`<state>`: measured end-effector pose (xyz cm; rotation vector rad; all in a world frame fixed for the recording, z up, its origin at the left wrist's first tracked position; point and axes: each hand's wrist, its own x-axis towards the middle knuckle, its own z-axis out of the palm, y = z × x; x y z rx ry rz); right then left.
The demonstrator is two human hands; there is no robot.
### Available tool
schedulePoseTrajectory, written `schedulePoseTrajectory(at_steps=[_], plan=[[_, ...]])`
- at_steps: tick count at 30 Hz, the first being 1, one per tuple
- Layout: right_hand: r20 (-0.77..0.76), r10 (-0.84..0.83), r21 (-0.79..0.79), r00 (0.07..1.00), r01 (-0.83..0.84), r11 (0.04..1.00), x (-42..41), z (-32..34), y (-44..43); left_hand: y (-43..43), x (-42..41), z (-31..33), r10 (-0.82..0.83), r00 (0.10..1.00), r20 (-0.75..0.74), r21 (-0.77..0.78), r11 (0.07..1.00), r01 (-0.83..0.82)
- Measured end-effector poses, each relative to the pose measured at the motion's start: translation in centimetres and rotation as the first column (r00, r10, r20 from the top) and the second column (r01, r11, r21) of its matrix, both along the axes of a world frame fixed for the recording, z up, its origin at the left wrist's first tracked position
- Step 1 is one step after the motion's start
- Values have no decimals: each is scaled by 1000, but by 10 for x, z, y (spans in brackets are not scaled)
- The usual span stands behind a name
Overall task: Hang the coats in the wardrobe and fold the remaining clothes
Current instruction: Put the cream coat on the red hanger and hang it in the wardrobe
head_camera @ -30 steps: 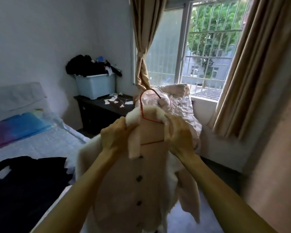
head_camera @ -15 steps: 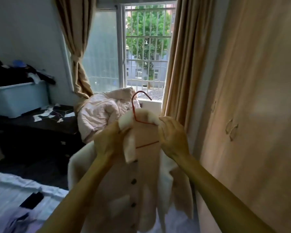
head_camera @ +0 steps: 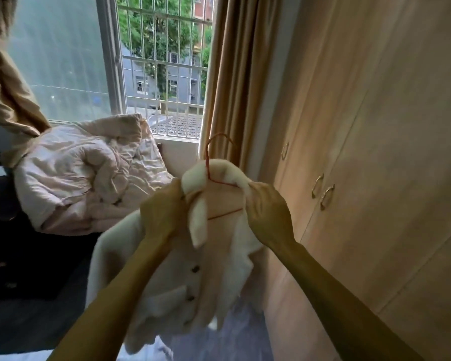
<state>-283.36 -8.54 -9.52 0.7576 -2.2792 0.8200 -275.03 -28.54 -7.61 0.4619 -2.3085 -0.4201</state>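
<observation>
Cream fleece coat [head_camera: 177,285] on red wire hanger [head_camera: 207,162], lower centre of frame | left hand [head_camera: 162,217] clutching collar | right hand [head_camera: 267,214] clutching opposite shoulder | wardrobe [head_camera: 380,165] right of frame, doors closed, just beside coat

The coat [head_camera: 172,282] and hanger [head_camera: 207,162] have swung rightward, now close to the wardrobe [head_camera: 375,178].

The left grip [head_camera: 164,217] and right grip [head_camera: 267,214] clutch a cream fleece coat [head_camera: 235,269] at its 2 shoulders. A red wire hanger [head_camera: 208,165] sits inside the collar, hook up. The closed wardrobe [head_camera: 375,152] stands just right. A crumpled quilt [head_camera: 76,173] lies under the window [head_camera: 162,61].
</observation>
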Motion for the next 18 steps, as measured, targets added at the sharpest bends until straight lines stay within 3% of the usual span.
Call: schedulePoseTrajectory(at_steps=[6,18], plan=[[-14,-46,-23,999,46,999,-79,-14,-17,-16,-76,-4,-116,993,24,9,993,116],[35,-55,-194,998,61,979,-266,-25,-32,-29,-257,-7,-124,991,48,-54,990,127]])
